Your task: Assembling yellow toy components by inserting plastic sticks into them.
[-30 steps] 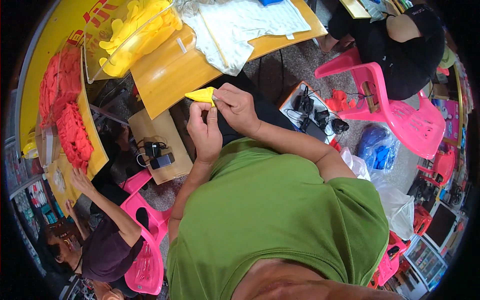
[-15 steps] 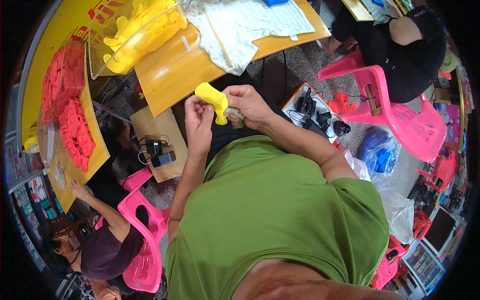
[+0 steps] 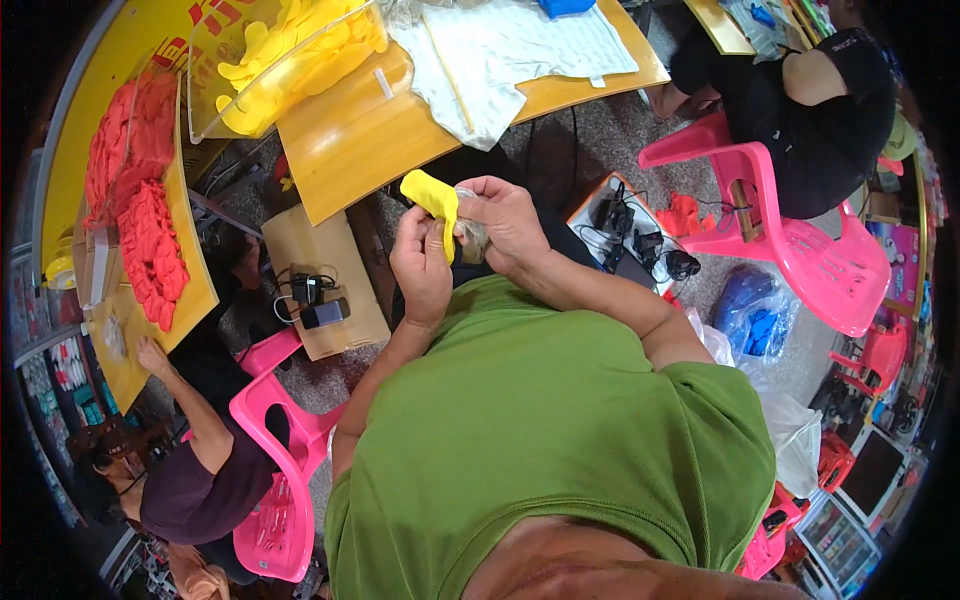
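In front of my green shirt, my left hand [image 3: 421, 266] is closed with thumb and fingers pinching a soft yellow piece [image 3: 430, 191], which looks like cloth or thin foam with a rounded upper end. My right hand [image 3: 507, 228] curls in from the other side, its thumb and fingers at the edge of the yellow piece. A crumpled translucent plastic wrapper [image 3: 472, 236] shows between the right palm and the yellow piece, partly covered by the fingers.
Ahead, a wooden table [image 3: 340, 160] bears a clear bin [image 3: 212, 125] of yellow pieces and a white cloth [image 3: 470, 75]. Red pieces [image 3: 152, 255] lie on the left table. A cardboard box [image 3: 355, 335], a cable box [image 3: 625, 235] and pink chairs [image 3: 800, 265] surround me; two people sit nearby.
Both hands have shifted slightly right with the yellow piece. Its lower part now hangs narrower beside my left thumb, and more of the plastic wrapper shows. The whole view has moved a little.
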A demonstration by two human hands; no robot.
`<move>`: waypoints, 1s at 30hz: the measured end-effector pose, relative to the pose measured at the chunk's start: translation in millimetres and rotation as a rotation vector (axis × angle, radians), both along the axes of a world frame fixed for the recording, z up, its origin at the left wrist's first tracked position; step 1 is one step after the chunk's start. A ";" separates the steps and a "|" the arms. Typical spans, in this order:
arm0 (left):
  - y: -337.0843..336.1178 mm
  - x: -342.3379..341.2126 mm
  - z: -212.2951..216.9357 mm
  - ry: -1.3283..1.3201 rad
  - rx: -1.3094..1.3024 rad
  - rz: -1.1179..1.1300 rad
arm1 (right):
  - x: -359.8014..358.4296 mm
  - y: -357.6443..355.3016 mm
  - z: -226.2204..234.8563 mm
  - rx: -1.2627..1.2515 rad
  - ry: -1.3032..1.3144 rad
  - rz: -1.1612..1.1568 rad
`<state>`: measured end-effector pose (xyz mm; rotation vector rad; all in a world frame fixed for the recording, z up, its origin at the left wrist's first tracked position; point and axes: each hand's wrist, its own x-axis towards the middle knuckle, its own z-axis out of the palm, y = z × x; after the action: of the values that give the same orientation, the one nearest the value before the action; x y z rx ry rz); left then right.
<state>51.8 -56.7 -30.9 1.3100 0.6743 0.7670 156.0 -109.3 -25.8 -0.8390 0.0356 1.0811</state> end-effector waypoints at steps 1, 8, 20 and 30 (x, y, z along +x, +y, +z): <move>1.4 -2.0 -1.1 0.032 -0.028 0.007 | 0.6 -0.8 3.5 -0.001 0.000 0.001; 2.4 -0.3 1.2 -0.050 -0.052 0.035 | 2.3 -5.9 12.0 0.098 0.004 0.117; -2.5 -5.8 -4.3 0.230 0.043 -0.102 | 1.7 9.2 -25.3 -0.234 -0.668 0.037; 28.5 -6.9 1.3 -0.090 -0.498 -0.086 | 11.2 -4.0 -12.9 -0.102 -0.517 0.383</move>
<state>44.9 -28.2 -29.6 0.8386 0.6788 0.5387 167.2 -113.3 -38.7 -1.2302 -0.5253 1.1921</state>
